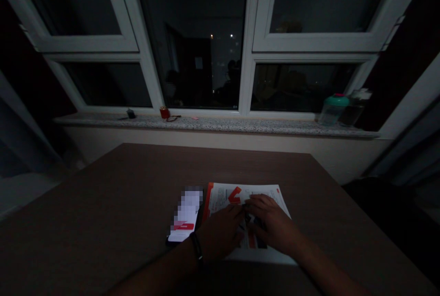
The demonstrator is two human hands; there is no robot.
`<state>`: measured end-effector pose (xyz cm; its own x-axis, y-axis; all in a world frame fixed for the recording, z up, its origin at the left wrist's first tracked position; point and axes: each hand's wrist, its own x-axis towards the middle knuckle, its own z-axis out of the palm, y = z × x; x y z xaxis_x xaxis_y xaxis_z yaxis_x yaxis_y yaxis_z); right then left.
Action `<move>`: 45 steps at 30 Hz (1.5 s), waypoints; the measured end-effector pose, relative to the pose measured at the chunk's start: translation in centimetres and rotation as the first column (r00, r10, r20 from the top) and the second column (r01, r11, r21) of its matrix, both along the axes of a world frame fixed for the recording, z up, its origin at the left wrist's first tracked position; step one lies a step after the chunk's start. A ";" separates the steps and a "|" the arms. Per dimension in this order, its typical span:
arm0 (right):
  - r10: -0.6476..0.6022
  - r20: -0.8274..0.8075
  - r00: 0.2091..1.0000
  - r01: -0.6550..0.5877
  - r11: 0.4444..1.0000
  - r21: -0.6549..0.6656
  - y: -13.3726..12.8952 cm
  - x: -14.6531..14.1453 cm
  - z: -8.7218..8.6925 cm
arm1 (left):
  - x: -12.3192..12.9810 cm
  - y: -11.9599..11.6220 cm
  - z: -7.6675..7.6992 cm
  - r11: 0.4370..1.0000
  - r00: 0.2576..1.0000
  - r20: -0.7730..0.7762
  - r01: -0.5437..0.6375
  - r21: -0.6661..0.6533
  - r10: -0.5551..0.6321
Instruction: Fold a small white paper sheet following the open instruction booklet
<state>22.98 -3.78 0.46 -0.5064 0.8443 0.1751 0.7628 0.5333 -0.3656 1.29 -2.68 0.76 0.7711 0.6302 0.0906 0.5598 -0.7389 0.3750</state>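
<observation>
paper (233, 194) lies under left hand (220, 231) and right hand (274, 219), beside lit phone (186, 213).

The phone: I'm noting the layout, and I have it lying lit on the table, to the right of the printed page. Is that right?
Not quite: in the head view, the phone lies to the left of the printed page. It does lie lit on the table.
</observation>
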 end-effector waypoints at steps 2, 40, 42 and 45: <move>0.017 -0.016 1.000 -0.017 1.000 0.025 0.0 -0.1 0.1 | 0.0 -0.1 0.1 1.000 1.000 -0.002 -0.012 -0.005 0.012; -0.160 -0.004 0.987 0.158 0.971 0.180 1.0 0.0 -0.7 | -0.2 0.5 -0.6 0.997 1.000 0.009 0.005 0.082 -0.006; -0.167 -0.004 0.986 0.165 0.967 0.194 1.0 0.0 -0.9 | -0.2 0.5 -0.5 0.997 1.000 0.006 -0.003 0.077 0.002; -0.179 0.006 0.984 0.174 0.961 0.217 1.1 -0.1 -1.1 | -0.3 0.5 -0.7 0.997 1.000 0.016 0.003 0.082 -0.004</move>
